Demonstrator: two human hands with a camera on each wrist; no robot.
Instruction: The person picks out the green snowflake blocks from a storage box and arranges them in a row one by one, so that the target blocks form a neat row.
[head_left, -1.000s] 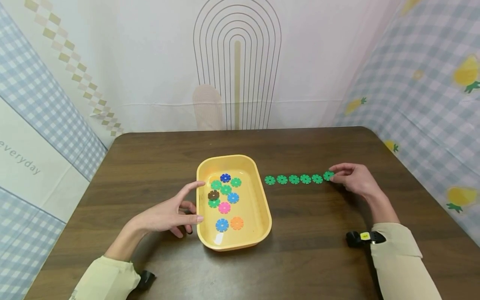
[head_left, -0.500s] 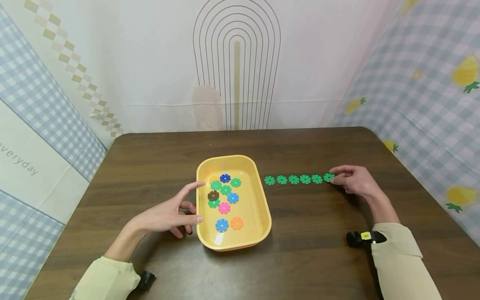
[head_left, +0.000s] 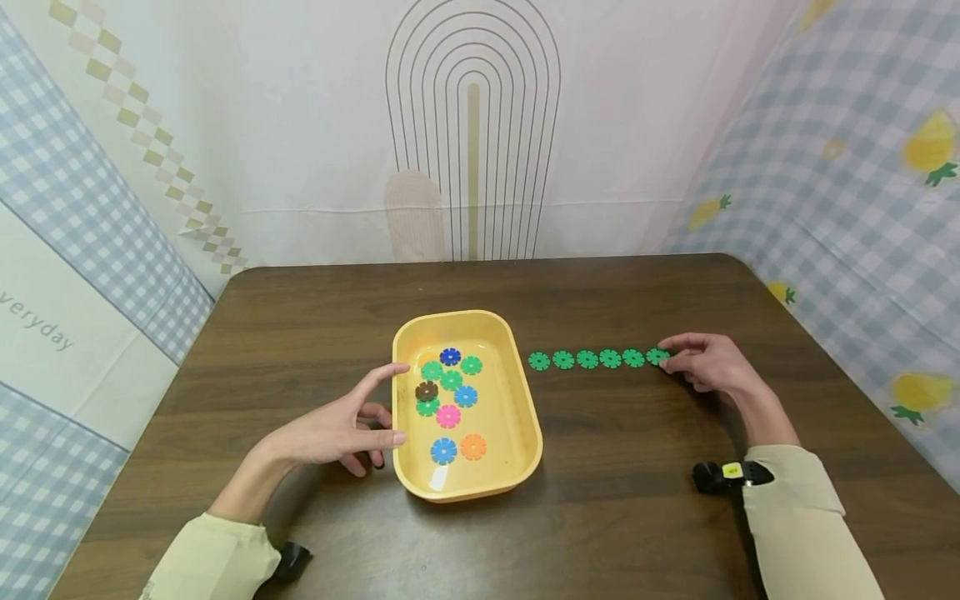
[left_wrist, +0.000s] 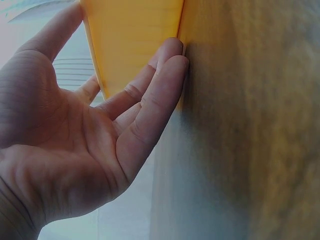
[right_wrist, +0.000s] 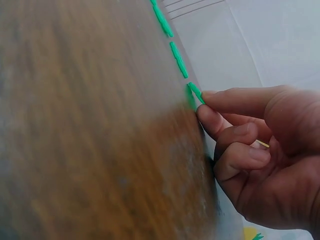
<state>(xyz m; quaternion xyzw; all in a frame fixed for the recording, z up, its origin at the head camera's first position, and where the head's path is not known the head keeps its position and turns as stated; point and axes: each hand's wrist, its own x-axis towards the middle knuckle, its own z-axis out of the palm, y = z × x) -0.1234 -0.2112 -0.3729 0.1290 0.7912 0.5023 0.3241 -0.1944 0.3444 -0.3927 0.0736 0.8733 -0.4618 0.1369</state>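
In the head view my right hand (head_left: 707, 365) pinches a green notched plastic disc (head_left: 657, 357) between thumb and index finger at the right end of a row. In the right wrist view this green disc (right_wrist: 196, 92) is tilted, its held edge raised. The row's several other green discs (head_left: 587, 359) lie flat, evenly spaced. My left hand (head_left: 337, 425) rests at the left side of a yellow tray (head_left: 517, 417), thumb and index fingertips on its rim. The left wrist view shows the other fingers (left_wrist: 170, 80), gently bent, along the tray's outer wall (left_wrist: 135, 35).
Inside the tray lie more notched discs: several green, a dark blue one (head_left: 450, 357), a brown one (head_left: 427, 391) overlapping a green, a pink one (head_left: 448, 417), light blue ones and an orange one (head_left: 473, 447). The brown table (head_left: 600, 517) ends at a patterned cloth (head_left: 300, 167).
My right hand has lowered the green disc slightly toward me, bringing it into line with the row. The left hand and tray have stayed in place.
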